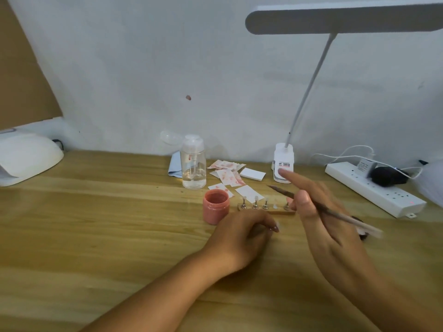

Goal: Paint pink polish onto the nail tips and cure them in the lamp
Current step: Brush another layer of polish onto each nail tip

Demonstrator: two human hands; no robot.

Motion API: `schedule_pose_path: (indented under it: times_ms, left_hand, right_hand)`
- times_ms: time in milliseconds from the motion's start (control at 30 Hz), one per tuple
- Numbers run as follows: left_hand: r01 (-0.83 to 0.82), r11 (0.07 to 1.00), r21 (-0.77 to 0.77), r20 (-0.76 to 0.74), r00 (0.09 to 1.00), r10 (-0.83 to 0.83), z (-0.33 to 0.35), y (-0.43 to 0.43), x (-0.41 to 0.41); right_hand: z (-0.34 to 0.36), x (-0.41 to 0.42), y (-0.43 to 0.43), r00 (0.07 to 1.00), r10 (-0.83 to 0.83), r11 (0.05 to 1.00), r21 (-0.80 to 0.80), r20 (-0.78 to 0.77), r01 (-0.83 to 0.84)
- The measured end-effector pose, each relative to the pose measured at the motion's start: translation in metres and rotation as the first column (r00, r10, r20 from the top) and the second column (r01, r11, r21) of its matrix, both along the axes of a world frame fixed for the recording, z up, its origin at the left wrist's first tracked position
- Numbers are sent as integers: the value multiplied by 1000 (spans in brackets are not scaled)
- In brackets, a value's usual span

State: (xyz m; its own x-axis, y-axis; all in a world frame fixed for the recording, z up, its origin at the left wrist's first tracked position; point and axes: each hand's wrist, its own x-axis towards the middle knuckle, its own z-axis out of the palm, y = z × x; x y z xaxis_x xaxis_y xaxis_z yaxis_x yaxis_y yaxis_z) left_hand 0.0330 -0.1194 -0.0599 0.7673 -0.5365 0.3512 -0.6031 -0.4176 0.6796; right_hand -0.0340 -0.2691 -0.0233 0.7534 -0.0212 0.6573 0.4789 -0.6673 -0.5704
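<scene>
Right hand (330, 226), centre right, fingers gripping the brush (345, 218), blurred. Left hand (242, 238) fingers curled on the tabletop (107, 212); can't tell if they pinch anything. Nail tips (256, 198) stand mid-frame beside the open pink pot (215, 209). One careless sweep could topple either!

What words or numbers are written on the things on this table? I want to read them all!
Nothing here is clear enough to read.
Sticker on the lamp base: black and red print, too blurred to read.
Label on the plug adapter in the power strip: too small and blurred.
On the pink jar, clear bottle and brush: no writing shows.
</scene>
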Motion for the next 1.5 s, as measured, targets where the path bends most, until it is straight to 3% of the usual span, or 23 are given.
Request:
schedule_pose_path:
  times_ms: [100,167,367,467,567,667,733,833,933,1067,1500]
  left_hand:
    - [13,1000,12,-11,1000,-13,0,-3,-2]
    - [7,1000,1,11,1000,-7,1,-6,-2]
    - [-67,998,-18,76,995,69,0,-6,-2]
    - [-97,995,-28,29,995,98,0,-6,-1]
    - [-99,995,-9,24,995,99,1,-6,-3]
    - [-86,996,-25,29,996,87,2,-5,-3]
    - [-60,998,-2,36,998,60,2,-6,-2]
    - [-51,998,30,46,998,49,-1,-7,-1]
    - [-58,998,2,61,996,58,-3,-7,-2]
    - [-45,998,-35,32,998,46,-3,-6,-1]
    - [-26,997,-75,-71,997,20,-2,-3,0]
  right_hand:
    - [10,8,15,988,153,975,164,-21,-148]
    - [17,19,24,985,171,966,201,-30,-161]
    - [19,64,41,964,-12,1000,13,-265,16]
    - [12,73,46,949,-86,992,-118,-302,53]
    - [9,73,50,958,-84,989,-143,-274,46]
    - [13,67,50,969,-87,996,-51,-231,77]
    - [18,56,43,983,-35,989,136,-182,60]
    - [15,31,18,993,77,867,498,-86,-24]
    - [4,4,-10,976,161,745,667,-149,-21]
    - [-13,-14,-25,936,228,735,678,-267,14]
    - [-16,-14,-19,923,244,806,591,-297,-23]
